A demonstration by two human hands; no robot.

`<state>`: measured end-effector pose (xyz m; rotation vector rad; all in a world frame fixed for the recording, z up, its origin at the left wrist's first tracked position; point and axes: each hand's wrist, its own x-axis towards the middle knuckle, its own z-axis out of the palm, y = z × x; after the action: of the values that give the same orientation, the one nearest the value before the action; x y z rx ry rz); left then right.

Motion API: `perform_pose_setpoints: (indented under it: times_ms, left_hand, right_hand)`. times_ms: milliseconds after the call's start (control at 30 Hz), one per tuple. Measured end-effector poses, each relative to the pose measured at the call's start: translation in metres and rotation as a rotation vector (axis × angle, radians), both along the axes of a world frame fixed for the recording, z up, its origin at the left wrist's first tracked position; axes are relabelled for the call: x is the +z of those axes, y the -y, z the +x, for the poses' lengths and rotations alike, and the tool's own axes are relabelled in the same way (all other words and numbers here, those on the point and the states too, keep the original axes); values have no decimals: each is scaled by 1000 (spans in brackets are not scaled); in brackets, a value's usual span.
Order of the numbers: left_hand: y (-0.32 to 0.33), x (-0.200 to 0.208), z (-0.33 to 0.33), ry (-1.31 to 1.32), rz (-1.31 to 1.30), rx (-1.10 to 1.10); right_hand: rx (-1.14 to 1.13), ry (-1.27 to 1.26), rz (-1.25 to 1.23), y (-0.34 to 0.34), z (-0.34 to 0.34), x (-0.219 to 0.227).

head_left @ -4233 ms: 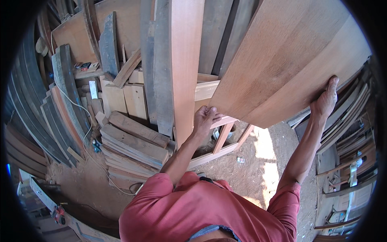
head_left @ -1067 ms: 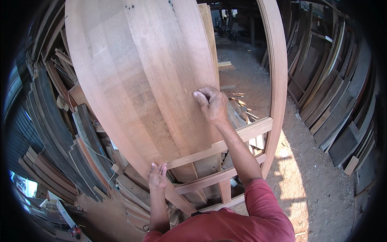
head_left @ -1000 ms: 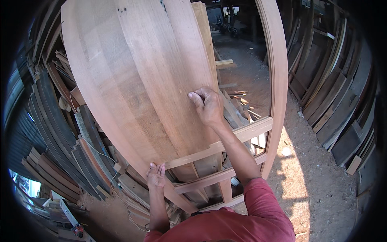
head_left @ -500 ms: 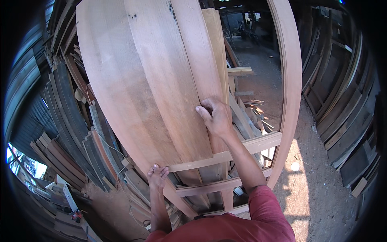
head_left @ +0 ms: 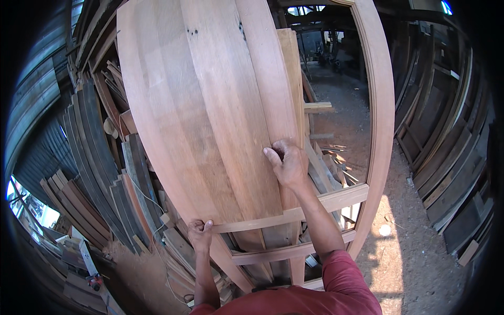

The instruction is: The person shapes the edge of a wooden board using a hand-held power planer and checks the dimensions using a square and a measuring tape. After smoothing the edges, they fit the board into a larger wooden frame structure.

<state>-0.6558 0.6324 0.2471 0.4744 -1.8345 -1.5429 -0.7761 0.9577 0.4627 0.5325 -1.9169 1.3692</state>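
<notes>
A tall wooden door frame (head_left: 380, 105) leans upright before me, with a panel of joined boards (head_left: 226, 115) covering its left part. My left hand (head_left: 200, 234) is closed at the frame's left edge, level with the panel's bottom end, its fingers curled and thumb up. On the panel's right side, my right hand (head_left: 292, 164) is closed, thumb against the board's face and fingers bent; the fingertips are hidden. The panel's lower end meets a crosswise rail (head_left: 336, 198). A second rail (head_left: 278, 255) runs below it.
Dark planks (head_left: 92, 136) stand stacked along the left wall, and more boards (head_left: 446, 152) lean on the right. Offcuts (head_left: 320, 163) lie behind the frame. A red tool (head_left: 95, 282) rests at lower left. Sunlight falls on the dirt floor (head_left: 386, 262) at right.
The frame and panel now appear slightly lower and further right in view. My left fingers have curled in more. The right hand keeps its place on the panel.
</notes>
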Motion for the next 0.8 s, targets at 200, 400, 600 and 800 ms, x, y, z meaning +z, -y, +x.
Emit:
perform_pose_setpoints:
  times_ms: [200,400,600,800]
  left_hand:
    - [-25,46,2,-110,-438,37]
    - [3,19,-8,-205,-407,-72]
    - [-3,108,-26,-254,-305,-65]
    - [8,117,-42,-245,-396,11]
  right_hand:
    - [-73,-39,59,-3,-1,1]
    - [-12,-40,-29,2,-3,3]
    - [10,-71,-60,-1,-9,11]
    - [-36,-195,-75,3,-13,2]
